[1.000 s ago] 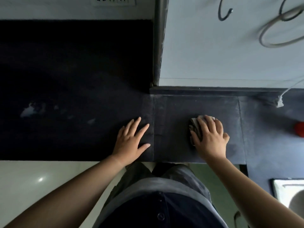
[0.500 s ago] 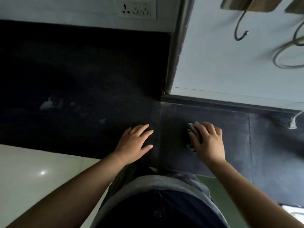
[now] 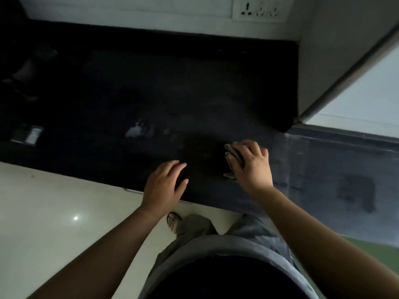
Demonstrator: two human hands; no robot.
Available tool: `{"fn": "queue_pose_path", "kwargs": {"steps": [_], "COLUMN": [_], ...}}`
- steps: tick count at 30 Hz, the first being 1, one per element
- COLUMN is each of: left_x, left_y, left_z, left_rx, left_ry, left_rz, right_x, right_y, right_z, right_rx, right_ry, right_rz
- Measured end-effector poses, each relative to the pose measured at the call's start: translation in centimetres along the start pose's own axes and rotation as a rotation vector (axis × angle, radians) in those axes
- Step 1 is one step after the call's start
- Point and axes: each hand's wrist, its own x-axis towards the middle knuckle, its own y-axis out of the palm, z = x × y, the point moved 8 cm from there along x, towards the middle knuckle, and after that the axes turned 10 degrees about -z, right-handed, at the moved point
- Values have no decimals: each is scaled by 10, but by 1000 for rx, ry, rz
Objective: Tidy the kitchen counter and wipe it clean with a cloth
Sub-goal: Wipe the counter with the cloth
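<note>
Left hand palm down, fingers loosely spread and slightly curled, thumb out to the right. Right hand palm down, fingers curled forward, pressing down. Both forearms bare, reaching forward, close together.

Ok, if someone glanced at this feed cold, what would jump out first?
First, the right hand pressing a crumpled grey cloth onto the dark counter, with the left hand flat near the front edge. Next, the pale smear just left of and beyond the cloth, then the white wall socket at top right.
</note>
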Motion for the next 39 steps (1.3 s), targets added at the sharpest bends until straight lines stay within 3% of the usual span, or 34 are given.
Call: {"fn": "queue_pose_path", "kwargs": {"steps": [4,11,18,21,27,32,35,39], "left_x": [4,4,4,4,3,2,1,2], "left_y": [-4,6,10,9,8,8,7,7], "left_z": [60,96,100,98,98,95,94,94], "left_rx": [88,115,127,131,116,130,138,129], "left_ry": [38,166,171,170,163,122,109,89], "left_rz": [55,162,135,114,92,103,128,154], "right_x": [9,-33,35,54,10,55,74,42], "right_y": [49,89,96,111,98,103,123,132], "right_z": [36,75,51,66,71,56,76,104], "right_rx": [-83,-286,-388,-373,-332,-338,-342,-269], "right_ry": [116,42,314,215,-103,77,68,-232], "right_rz": [20,92,-44,6,129,92,108,173]}}
